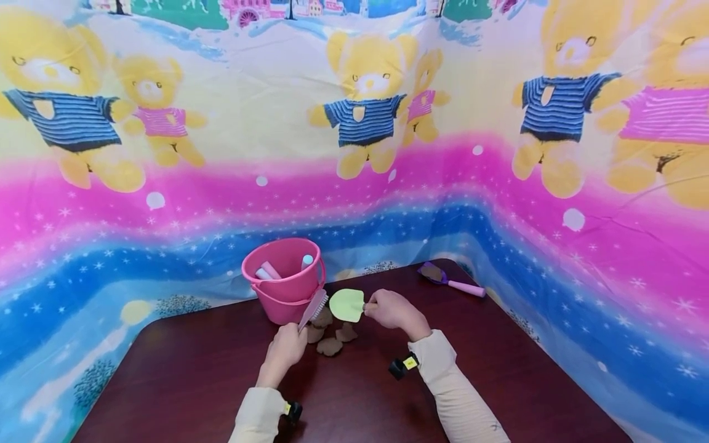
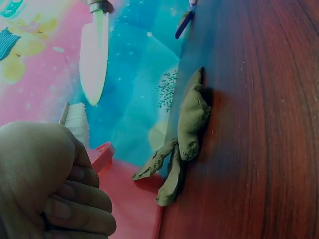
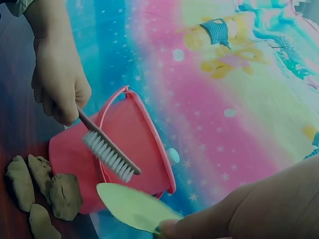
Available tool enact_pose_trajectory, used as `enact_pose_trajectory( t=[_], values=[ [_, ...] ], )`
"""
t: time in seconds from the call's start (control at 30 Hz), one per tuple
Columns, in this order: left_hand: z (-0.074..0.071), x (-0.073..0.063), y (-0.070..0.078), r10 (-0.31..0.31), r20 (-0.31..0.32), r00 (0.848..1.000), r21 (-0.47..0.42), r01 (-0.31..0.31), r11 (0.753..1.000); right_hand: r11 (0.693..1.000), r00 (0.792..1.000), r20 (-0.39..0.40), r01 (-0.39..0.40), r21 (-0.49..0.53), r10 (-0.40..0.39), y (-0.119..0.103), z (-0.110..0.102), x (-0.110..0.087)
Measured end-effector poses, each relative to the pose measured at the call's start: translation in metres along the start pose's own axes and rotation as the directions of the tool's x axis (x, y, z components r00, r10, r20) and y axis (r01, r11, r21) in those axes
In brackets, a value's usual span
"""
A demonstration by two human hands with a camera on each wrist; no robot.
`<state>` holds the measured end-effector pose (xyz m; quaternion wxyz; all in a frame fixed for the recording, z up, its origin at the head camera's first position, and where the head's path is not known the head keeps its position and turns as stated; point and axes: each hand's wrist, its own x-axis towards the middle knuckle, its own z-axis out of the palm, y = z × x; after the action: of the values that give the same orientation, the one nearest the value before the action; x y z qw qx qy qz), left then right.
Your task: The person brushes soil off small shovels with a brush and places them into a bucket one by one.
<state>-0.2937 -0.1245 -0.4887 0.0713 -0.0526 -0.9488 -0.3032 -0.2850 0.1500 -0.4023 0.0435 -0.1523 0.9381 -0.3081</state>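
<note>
My left hand [image 1: 286,349] grips a brush [image 1: 313,309] by its handle, the white bristles [image 3: 107,154] facing the trowel. In my right hand [image 1: 397,312] is the handle of a small pale green trowel [image 1: 346,304], its blade raised above the table. Brush and trowel are close together but seem apart in the right wrist view. Below them, several brown clay-like lumps [image 1: 330,347] lie on the table beside a pink bucket [image 1: 284,294]. The left wrist view shows the fingers [image 2: 82,211] curled, with most of the brush handle hidden.
Inside the bucket stand a few pale blue and pink rod-like ends [image 1: 307,262]. A purple shovel [image 1: 433,272] with a pink handle and brown matter in its scoop lies at the table's back right. The dark table [image 1: 354,406] meets a bear-printed cloth [image 1: 221,203] behind.
</note>
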Motion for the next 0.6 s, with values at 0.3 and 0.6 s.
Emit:
enact_pose_trajectory(
  t=[0.3, 0.6],
  values=[
    [-0.0020, -0.0013, 0.0005, 0.013, -0.015, 1.000, -0.013, -0.013, 1.000, 1.000, 1.000, -0.019, -0.007, 0.015, 0.008, -0.0011, 0.0026, 0.0023],
    [-0.0048, 0.0002, 0.0039, 0.025, -0.017, 1.000, -0.026, -0.026, 0.999, 0.999, 1.000, 0.010, 0.022, -0.047, -0.022, -0.0017, 0.0064, 0.0026]
  ],
)
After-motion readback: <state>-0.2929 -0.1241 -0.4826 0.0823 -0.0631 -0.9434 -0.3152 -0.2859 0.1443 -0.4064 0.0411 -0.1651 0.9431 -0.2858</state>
